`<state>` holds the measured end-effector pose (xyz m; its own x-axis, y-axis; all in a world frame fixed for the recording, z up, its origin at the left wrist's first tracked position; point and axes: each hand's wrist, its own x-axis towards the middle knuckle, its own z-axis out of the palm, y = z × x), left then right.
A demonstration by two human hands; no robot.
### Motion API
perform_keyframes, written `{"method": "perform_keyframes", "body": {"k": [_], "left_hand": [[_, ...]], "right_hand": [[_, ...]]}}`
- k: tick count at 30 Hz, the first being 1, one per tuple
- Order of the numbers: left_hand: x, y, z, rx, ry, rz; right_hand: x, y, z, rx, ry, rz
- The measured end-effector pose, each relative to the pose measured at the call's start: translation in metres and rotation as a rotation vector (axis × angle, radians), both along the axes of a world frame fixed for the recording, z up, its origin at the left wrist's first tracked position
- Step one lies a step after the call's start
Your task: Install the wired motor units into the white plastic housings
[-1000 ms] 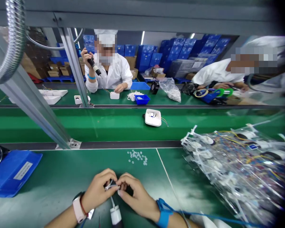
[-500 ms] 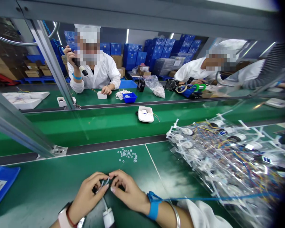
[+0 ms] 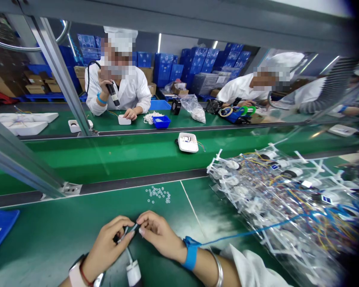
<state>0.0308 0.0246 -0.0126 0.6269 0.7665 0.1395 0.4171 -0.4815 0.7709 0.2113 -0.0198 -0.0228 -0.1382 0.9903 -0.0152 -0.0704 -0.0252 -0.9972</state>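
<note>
My left hand (image 3: 112, 243) pinches a thin pale-grey tube (image 3: 128, 255) between thumb and fingers. Below, the tube runs down to a white cylinder with a dark lower part (image 3: 133, 272), cut off by the bottom edge of the view. My right hand (image 3: 161, 236) is close beside it, fingers curled and tips closed at the tube's upper end; how firmly they grip it is hard to see. Several small whitish rings (image 3: 158, 194) lie scattered on the green worktop (image 3: 68, 235) just beyond my hands.
To the right, clear plastic trays (image 3: 275, 207) hold several wired parts with white tubes. A blue bin (image 3: 0, 231) sits at the left. A white housing (image 3: 188, 142) lies on the green conveyor (image 3: 131, 153). Across it, a co-worker (image 3: 119, 85) holds a power driver. A blue cord (image 3: 251, 234) trails from my right wristband.
My right fingertips have come closer to the tube's end. Across the belt, the co-worker's driver has gone down to the small white housing. The housing on the conveyor has shifted slightly right.
</note>
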Motion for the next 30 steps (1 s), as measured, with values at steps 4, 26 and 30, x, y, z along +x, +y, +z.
{"method": "perform_keyframes", "body": {"k": [4,26,30], "left_hand": [[-0.001,-0.0003,-0.0013,-0.013,-0.006,-0.033],[0.0004,-0.0024,0.0024,-0.092,-0.09,-0.046],[-0.0002,-0.0025,0.0019,-0.1,-0.082,-0.042]], "right_hand": [[-0.0001,0.0004,0.0026,0.033,-0.015,0.008],[0.0025,-0.0003,0.0029,0.023,-0.041,0.091],[0.003,-0.0001,0.004,0.025,-0.039,0.093]]}}
